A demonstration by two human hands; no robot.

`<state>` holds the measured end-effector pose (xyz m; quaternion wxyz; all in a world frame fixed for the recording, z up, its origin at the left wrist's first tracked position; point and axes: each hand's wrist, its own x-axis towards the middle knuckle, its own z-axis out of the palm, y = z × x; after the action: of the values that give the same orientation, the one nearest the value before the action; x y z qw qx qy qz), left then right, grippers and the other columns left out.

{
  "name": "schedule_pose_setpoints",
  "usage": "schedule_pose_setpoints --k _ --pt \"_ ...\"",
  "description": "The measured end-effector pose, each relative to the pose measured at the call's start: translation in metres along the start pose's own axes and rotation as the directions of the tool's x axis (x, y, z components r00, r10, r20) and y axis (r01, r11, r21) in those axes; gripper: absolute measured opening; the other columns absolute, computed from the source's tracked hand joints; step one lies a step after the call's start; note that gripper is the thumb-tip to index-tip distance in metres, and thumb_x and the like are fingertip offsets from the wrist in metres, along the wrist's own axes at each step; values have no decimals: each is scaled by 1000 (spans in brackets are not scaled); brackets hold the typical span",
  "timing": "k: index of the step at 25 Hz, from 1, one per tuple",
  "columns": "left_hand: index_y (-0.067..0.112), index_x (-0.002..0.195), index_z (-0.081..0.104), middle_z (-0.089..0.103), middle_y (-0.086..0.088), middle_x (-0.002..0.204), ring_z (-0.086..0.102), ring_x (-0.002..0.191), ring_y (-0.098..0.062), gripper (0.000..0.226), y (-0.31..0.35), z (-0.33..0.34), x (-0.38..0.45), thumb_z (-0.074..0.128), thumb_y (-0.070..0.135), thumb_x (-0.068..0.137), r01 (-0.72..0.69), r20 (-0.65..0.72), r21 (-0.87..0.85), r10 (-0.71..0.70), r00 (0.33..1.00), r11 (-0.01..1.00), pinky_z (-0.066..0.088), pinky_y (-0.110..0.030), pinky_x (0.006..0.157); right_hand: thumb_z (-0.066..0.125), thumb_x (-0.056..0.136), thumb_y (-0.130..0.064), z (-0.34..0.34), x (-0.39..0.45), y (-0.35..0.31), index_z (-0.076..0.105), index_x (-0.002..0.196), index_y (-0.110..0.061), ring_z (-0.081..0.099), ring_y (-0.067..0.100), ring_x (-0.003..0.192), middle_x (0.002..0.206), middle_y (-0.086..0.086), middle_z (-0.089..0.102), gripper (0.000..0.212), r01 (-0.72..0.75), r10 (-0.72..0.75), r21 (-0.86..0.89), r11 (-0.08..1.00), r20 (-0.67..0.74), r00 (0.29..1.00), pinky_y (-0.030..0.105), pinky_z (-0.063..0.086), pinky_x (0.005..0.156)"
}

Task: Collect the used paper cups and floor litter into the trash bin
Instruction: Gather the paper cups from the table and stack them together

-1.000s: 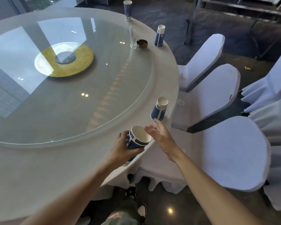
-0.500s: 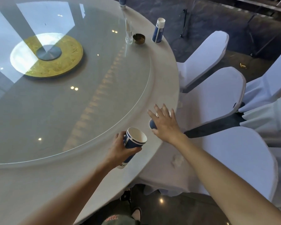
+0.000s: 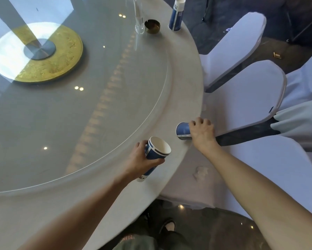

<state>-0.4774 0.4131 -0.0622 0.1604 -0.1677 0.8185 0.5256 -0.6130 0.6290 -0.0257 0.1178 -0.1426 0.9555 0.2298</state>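
**A:** Paper cups are the job, and the head view shows two in the hands. The left hand (image 3: 142,159) is wrapped around a blue-and-white stack of cups (image 3: 156,153), mouth tilted up and to the right, held over the table (image 3: 186,91) near its rim.

**B:** And the right hand (image 3: 202,134)?

**A:** Its fingers are curled over a second cup (image 3: 183,131), which is tipped on its side with its base pointing left, right at the table edge. It looks lifted or nearly so; I cannot tell whether it touches the cloth.

**B:** So which step is this?

**A:** Gathering, I'd judge. The next move probably calls for turning that cup upright and nesting it into the left hand's stack, mouth to base.

**B:** What remains?

**A:** Another cup (image 3: 177,15) stands upright at the far edge, beside an ashtray (image 3: 152,26) and a clear glass (image 3: 139,20). A crumpled tissue (image 3: 200,173) lies on the chair cover (image 3: 278,168) below, and a small scrap (image 3: 276,55) is on the floor beyond the chairs. No trash bin is in view.
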Motion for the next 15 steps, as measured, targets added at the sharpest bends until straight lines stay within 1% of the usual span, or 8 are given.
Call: schedule_pose_setpoints --k 2,3,4,6,7,9,13,15 --pt "30 133 52 48 15 116 62 110 -13 82 11 10 6 90 49 64 -20 34 23 19 999 1000 58 -38 93 69 87 -35 12 -3 21 57 129 -14 59 33 116 127 9 60 48 -112 107 224 968 32 994 42 48 94" --pt "29 135 51 48 12 119 61 110 -13 83 17 16 9 91 48 65 -27 47 38 25 999 999 57 -37 93 70 85 -45 16 -6 32 59 124 -14 59 34 115 124 9 63 52 -188 171 399 898 78 982 43 48 93" --pt "27 137 50 48 9 121 60 110 -14 83 23 21 11 91 47 67 -31 55 52 28 998 998 56 -34 92 71 82 -51 17 -9 41 58 120 -14 61 33 112 120 8 65 55 -271 216 605 749 164 963 44 51 92" --pt "26 138 50 49 7 122 60 111 -14 84 33 35 14 91 46 68 -43 67 68 38 997 997 53 -32 93 76 81 -50 17 -16 56 55 118 -13 67 28 102 118 8 67 56 -378 198 900 218 338 920 45 57 88" --pt "27 138 49 49 7 122 59 112 -14 84 39 44 15 91 47 67 -50 74 75 45 996 996 52 -33 94 78 83 -43 15 -22 61 54 123 -13 69 25 99 121 10 66 55 -380 157 925 -30 379 912 43 58 85" --pt "28 137 49 48 8 120 58 112 -14 84 51 61 15 91 48 67 -54 84 99 46 995 994 52 -35 98 77 89 -27 14 -33 72 50 134 -13 71 22 94 124 12 67 54 -346 41 876 -336 380 924 40 58 80" --pt "28 136 51 49 8 117 58 110 -15 84 74 98 17 90 50 65 -39 44 137 34 998 990 55 -35 94 71 92 -12 21 -48 102 52 134 -12 72 22 98 122 11 67 46 -284 -136 814 -507 250 959 39 58 91" --pt "27 134 53 51 7 116 59 109 -15 80 88 125 10 90 47 66 -31 1 157 32 999 987 54 -33 90 73 90 -7 29 -56 119 56 133 -10 72 21 105 127 14 69 47 -248 -193 822 -513 171 966 35 60 93"
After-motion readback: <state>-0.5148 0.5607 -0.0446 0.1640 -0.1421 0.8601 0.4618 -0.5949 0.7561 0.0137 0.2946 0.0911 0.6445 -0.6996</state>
